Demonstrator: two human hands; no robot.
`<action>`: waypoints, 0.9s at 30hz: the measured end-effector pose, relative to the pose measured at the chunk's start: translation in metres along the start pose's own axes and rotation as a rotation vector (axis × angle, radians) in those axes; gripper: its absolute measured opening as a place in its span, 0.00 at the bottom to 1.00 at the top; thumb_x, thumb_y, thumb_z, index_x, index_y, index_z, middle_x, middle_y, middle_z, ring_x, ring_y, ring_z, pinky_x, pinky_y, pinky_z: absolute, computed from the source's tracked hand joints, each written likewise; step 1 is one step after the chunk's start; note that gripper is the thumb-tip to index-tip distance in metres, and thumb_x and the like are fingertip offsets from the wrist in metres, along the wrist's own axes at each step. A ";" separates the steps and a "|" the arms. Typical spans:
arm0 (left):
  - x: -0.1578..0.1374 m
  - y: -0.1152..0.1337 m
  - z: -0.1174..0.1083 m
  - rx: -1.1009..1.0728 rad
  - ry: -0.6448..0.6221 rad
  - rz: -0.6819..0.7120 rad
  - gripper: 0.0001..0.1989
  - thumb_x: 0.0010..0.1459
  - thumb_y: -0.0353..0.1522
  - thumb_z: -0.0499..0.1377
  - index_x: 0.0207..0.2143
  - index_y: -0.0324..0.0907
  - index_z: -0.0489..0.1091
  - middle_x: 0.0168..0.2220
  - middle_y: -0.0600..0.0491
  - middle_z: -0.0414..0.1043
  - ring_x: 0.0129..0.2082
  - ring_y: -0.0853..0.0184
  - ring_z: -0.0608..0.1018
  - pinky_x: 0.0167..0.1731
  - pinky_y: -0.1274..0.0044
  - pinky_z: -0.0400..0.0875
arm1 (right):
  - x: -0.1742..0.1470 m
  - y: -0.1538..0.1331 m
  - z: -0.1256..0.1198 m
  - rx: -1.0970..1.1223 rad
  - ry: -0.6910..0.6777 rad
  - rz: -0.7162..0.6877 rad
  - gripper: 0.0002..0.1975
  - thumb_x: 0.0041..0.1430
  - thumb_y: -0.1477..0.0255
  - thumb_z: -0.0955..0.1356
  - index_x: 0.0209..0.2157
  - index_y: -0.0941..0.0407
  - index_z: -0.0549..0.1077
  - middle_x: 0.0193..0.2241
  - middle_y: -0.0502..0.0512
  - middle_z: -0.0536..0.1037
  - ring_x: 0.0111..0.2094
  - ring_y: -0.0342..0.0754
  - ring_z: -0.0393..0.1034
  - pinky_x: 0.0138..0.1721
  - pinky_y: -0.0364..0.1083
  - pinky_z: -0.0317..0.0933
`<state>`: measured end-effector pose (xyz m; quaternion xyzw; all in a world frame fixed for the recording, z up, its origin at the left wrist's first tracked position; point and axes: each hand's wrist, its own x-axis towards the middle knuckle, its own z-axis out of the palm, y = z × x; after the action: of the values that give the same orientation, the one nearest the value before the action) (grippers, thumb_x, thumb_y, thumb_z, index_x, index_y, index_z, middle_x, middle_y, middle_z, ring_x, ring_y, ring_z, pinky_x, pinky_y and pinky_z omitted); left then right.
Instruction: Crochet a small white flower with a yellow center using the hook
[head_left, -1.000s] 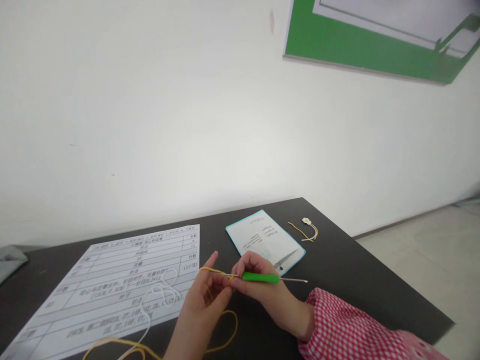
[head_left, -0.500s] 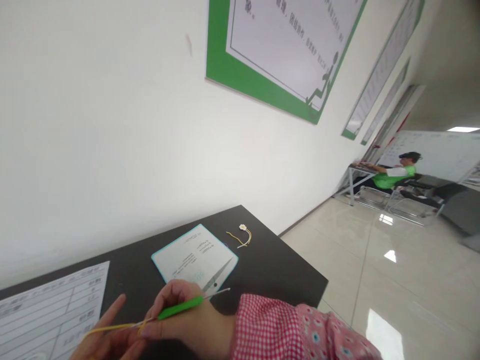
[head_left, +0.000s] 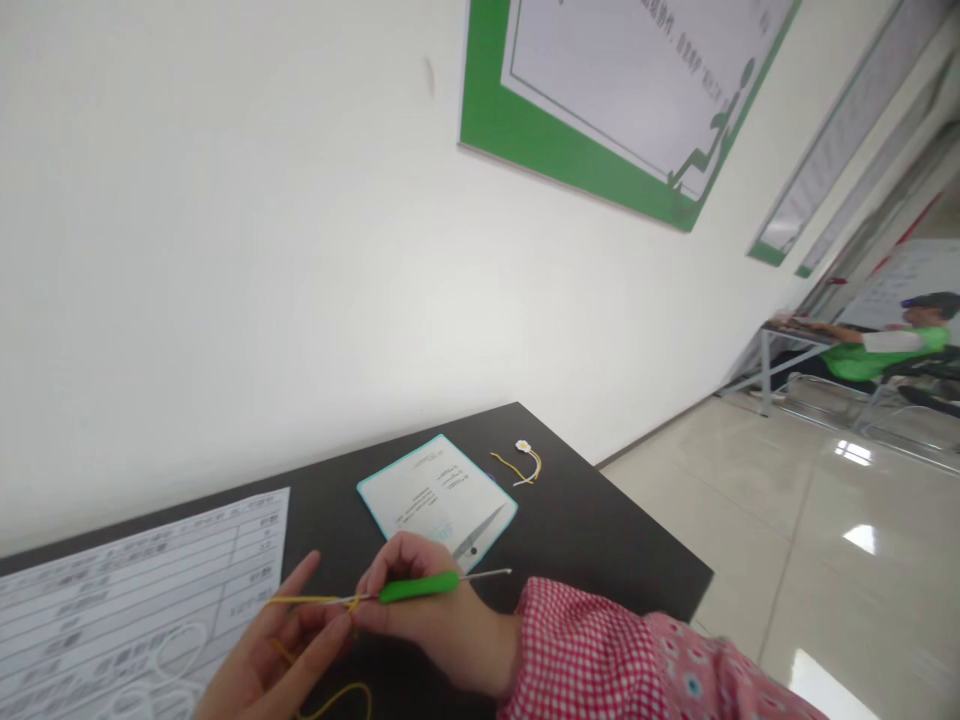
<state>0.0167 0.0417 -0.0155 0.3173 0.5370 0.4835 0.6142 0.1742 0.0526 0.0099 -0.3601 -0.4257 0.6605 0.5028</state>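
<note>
My right hand (head_left: 442, 622) is closed around the green handle of a crochet hook (head_left: 418, 587); one thin metal end sticks out to the right, the other points left into yellow yarn (head_left: 294, 600). My left hand (head_left: 262, 660) pinches the yarn close to the hook's left tip, its index finger raised with the strand running over it. A small yellow loop sits where both hands meet, partly hidden by fingers. More yellow yarn hangs below the left hand in a loose curve.
On the black table (head_left: 615, 530) lie a white card with a blue edge (head_left: 427, 490), a small white flower with yarn tails (head_left: 523, 446), and a printed sheet (head_left: 150, 570) with white yarn (head_left: 178, 650) over it. A person (head_left: 892, 345) sits at a far table.
The view has swung left, so everything sits further right, except the wall poster, which also rises. Both hands remain together at the hook and yarn; more white yarn shows on the sheet.
</note>
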 end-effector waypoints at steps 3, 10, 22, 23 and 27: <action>-0.012 0.007 0.008 -0.010 0.009 0.089 0.48 0.35 0.42 0.73 0.58 0.39 0.61 0.25 0.56 0.78 0.29 0.61 0.79 0.34 0.73 0.74 | -0.003 0.000 -0.002 -0.033 -0.017 -0.027 0.20 0.36 0.64 0.80 0.24 0.56 0.69 0.24 0.45 0.73 0.27 0.41 0.63 0.31 0.43 0.55; -0.021 0.010 0.018 -0.080 -0.078 0.155 0.48 0.43 0.33 0.68 0.62 0.27 0.49 0.22 0.59 0.72 0.24 0.70 0.72 0.30 0.76 0.66 | -0.009 -0.001 -0.003 -0.040 -0.061 -0.003 0.12 0.46 0.71 0.77 0.25 0.56 0.72 0.25 0.45 0.74 0.30 0.42 0.64 0.34 0.42 0.56; -0.021 0.009 0.019 -0.072 -0.110 0.166 0.42 0.45 0.27 0.63 0.62 0.31 0.51 0.26 0.60 0.68 0.26 0.70 0.72 0.32 0.76 0.68 | -0.013 -0.002 0.001 0.098 -0.125 0.240 0.12 0.46 0.71 0.75 0.27 0.56 0.68 0.25 0.46 0.71 0.28 0.41 0.63 0.33 0.42 0.56; -0.021 0.008 0.020 -0.071 -0.097 0.177 0.42 0.44 0.26 0.63 0.62 0.32 0.51 0.25 0.60 0.68 0.26 0.71 0.72 0.32 0.76 0.68 | -0.014 -0.001 0.000 0.093 -0.125 0.238 0.12 0.46 0.70 0.75 0.27 0.56 0.68 0.25 0.46 0.71 0.28 0.41 0.63 0.33 0.42 0.56; -0.020 0.006 0.021 -0.069 -0.066 0.205 0.41 0.44 0.25 0.63 0.61 0.31 0.52 0.24 0.61 0.67 0.26 0.71 0.71 0.31 0.77 0.66 | -0.012 0.002 -0.002 0.023 -0.107 0.167 0.11 0.48 0.69 0.75 0.27 0.56 0.70 0.26 0.47 0.72 0.30 0.43 0.64 0.34 0.43 0.56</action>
<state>0.0363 0.0283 0.0019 0.3649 0.4645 0.5511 0.5893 0.1779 0.0405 0.0084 -0.3528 -0.4128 0.7232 0.4267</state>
